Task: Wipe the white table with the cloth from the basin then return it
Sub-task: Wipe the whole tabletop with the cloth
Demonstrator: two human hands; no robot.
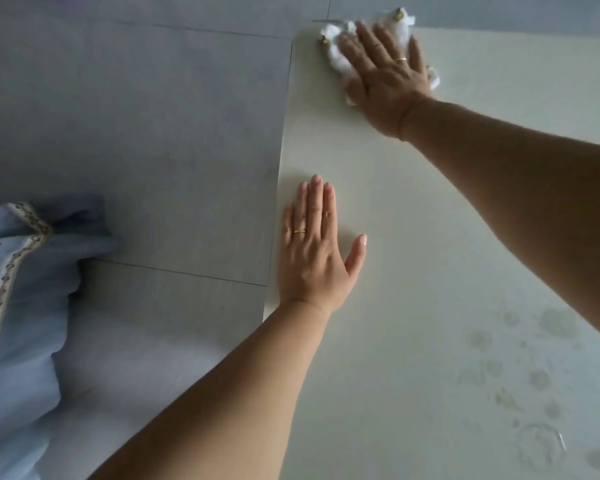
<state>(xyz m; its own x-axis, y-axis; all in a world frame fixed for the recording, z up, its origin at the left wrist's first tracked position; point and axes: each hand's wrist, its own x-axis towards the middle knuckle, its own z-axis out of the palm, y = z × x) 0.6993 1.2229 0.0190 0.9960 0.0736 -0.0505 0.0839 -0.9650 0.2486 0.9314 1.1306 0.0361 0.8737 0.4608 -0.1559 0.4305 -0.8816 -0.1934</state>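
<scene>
The white table fills the right half of the view. A crumpled white cloth lies at its far left corner. My right hand presses flat on the cloth with straight fingers, covering most of it. My left hand rests flat on the bare table near the left edge, fingers straight and thumb spread. The basin is out of view.
Wet drops and smears mark the table at the lower right. Grey tiled floor lies left of the table's edge. A light blue garment with patterned trim is at the lower left.
</scene>
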